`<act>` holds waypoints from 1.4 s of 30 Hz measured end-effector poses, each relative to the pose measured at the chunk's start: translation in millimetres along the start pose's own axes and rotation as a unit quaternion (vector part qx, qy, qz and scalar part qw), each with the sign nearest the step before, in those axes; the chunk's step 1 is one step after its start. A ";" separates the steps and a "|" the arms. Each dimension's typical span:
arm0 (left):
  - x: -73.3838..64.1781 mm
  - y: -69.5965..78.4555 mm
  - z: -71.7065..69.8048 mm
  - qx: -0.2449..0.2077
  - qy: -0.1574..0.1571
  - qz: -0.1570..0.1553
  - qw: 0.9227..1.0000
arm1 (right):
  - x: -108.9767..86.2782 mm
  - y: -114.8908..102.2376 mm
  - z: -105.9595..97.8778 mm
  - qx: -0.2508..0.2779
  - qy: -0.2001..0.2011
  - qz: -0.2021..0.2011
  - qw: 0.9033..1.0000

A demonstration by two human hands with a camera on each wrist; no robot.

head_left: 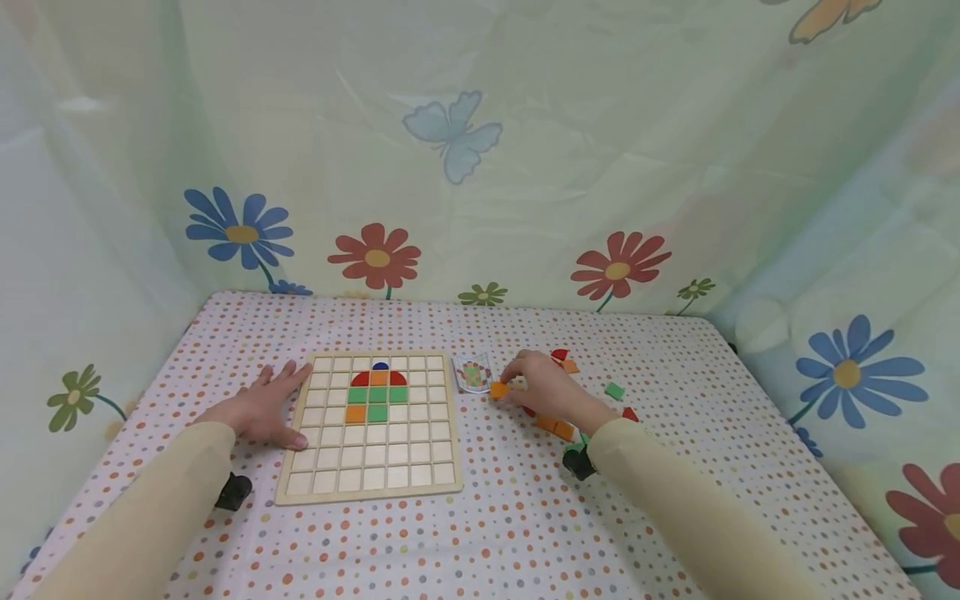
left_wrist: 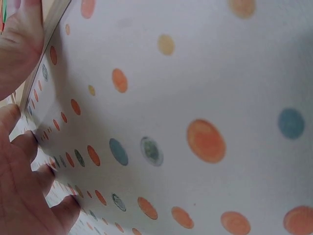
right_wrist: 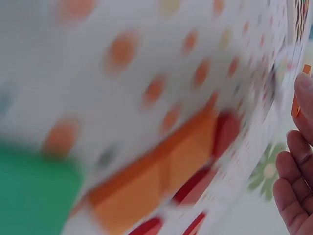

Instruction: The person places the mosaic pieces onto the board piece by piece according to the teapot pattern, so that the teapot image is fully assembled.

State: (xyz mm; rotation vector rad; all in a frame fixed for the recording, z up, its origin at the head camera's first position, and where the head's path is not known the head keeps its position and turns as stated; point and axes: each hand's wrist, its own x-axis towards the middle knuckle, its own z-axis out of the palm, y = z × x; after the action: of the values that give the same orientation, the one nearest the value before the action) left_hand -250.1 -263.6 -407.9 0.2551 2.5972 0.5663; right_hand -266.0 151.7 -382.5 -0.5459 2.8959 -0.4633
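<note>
A wooden grid board (head_left: 372,478) lies on the dotted cloth. In its upper cells are a blue half-round tile (head_left: 381,366), red quarter-round tiles (head_left: 361,380), green square tiles (head_left: 377,412) and orange ones (head_left: 356,413). My left hand (head_left: 262,408) rests at the board's left edge, fingers spread, thumb over the frame. Between thumb and fingers, my right hand (head_left: 547,390) pinches an orange square tile (head_left: 498,390), right of the board. The tile's edge (right_wrist: 295,106) also shows beside the thumb in the right wrist view.
A small picture card (head_left: 472,374) lies just right of the board. Loose tiles are scattered under and around the right forearm: orange squares (head_left: 555,427), a green square (head_left: 615,390) and red pieces (head_left: 630,413). Patterned fabric walls (head_left: 525,217) surround the table.
</note>
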 end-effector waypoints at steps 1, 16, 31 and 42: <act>-0.3 0.5 0.2 -0.002 0.000 0.000 1.000 | 2.3 -4.7 2.1 -0.001 -0.002 -0.011 1.000; -2.8 4.3 0.6 0.002 0.007 -0.005 1.000 | 30.1 -72.8 31.2 -0.013 -0.032 -0.083 0.996; -0.9 3.3 3.2 0.000 0.011 -0.010 1.000 | 45.2 -109.8 45.8 -0.075 -0.051 -0.122 0.988; -3.6 5.4 0.2 -0.001 0.014 -0.009 1.000 | 49.5 -114.7 50.9 -0.084 -0.042 -0.131 0.987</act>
State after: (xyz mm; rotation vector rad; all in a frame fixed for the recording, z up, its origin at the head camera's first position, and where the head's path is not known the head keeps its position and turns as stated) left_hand -246.5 -259.6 -404.3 0.2241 2.6229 0.5687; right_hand -263.3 17.6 -397.4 -0.9548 2.8082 -0.2224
